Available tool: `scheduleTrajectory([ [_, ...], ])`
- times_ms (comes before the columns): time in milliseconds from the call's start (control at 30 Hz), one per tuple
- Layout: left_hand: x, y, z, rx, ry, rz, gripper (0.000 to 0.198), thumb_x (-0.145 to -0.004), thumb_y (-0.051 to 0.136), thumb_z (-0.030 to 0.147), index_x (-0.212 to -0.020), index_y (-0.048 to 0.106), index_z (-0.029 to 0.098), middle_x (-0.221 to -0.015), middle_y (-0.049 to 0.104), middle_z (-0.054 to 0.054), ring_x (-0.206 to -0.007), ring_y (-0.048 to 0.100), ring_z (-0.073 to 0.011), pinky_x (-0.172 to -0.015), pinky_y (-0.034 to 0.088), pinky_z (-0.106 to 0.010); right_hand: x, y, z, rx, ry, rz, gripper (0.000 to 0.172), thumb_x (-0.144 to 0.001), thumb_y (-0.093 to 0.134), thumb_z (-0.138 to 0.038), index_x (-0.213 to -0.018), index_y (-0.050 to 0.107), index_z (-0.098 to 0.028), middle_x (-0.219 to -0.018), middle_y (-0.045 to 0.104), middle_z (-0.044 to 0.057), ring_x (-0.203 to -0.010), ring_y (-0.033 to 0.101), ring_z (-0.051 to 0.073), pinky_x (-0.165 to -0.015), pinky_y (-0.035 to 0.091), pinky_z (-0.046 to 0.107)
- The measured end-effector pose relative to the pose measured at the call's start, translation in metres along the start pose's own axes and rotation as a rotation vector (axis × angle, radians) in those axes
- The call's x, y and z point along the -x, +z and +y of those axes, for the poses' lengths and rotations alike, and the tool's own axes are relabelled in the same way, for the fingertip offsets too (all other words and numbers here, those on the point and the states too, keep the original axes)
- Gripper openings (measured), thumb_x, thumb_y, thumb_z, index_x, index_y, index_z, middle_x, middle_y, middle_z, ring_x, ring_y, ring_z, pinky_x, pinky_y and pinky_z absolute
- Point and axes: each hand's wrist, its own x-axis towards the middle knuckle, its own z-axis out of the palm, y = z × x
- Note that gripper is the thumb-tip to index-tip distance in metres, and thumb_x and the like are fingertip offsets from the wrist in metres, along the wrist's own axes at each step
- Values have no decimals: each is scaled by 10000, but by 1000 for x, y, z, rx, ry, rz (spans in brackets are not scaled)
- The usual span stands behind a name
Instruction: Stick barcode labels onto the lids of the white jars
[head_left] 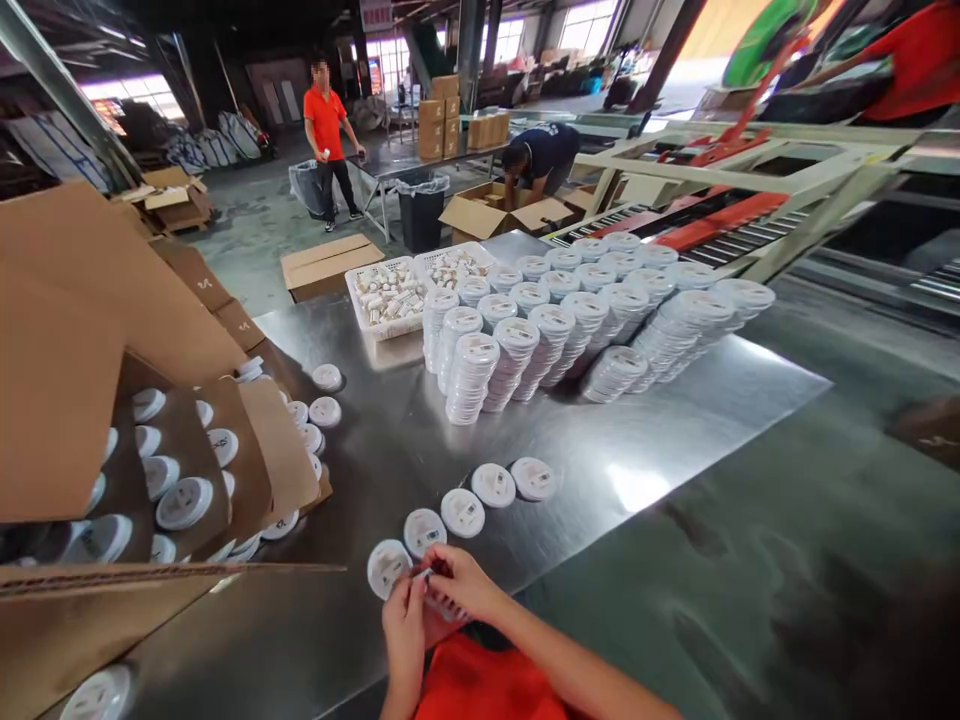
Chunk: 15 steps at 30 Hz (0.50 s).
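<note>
My left hand [403,625] and my right hand [461,582] meet low in the view, pinching a small white piece [441,604] between their fingers. The fingers hide most of it, so its exact kind is unclear. Just beyond them, a row of several white labelled discs [463,513] lies flat on the steel table [600,430]. The nearest disc [388,568] sits beside my left hand's fingers. Tall stacks of white discs [471,378] stand farther back.
A white plastic basket [386,297] of small white bottles stands behind the stacks. An open cardboard box [184,503] of discs fills the left side. Beyond the table, a person in an orange shirt [325,125] stands, and another [540,160] bends over a carton. A conveyor [712,230] runs along the right.
</note>
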Motion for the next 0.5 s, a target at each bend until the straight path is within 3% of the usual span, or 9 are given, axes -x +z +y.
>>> scheduleTrajectory([
  [167, 10, -8, 16, 79, 35, 23, 388, -703, 690, 503, -947, 679, 202, -983, 738, -100, -929, 694, -255, -864, 550, -376, 8, 11, -17, -29, 82, -7, 69, -735, 552, -246, -795, 533, -219, -608, 531, -57, -520, 516, 117, -504, 421, 226],
  [300, 19, -16, 24, 48, 3, -12, 358, -716, 665, 529, -744, 611, 177, -724, 657, -23, -702, 615, -170, -717, 520, -302, 17, 15, -29, 65, 24, 12, 78, -764, 599, -268, -773, 562, -200, -645, 558, -49, -580, 547, 111, -549, 442, 216],
  [500, 35, -20, 23, 150, -70, 46, 455, -762, 591, 640, -707, 556, 190, -684, 622, -14, -611, 566, -142, -606, 488, -277, 20, 26, -20, 167, -6, 35, 84, -785, 602, -266, -794, 582, -185, -679, 589, -39, -624, 537, 108, -621, 442, 227],
])
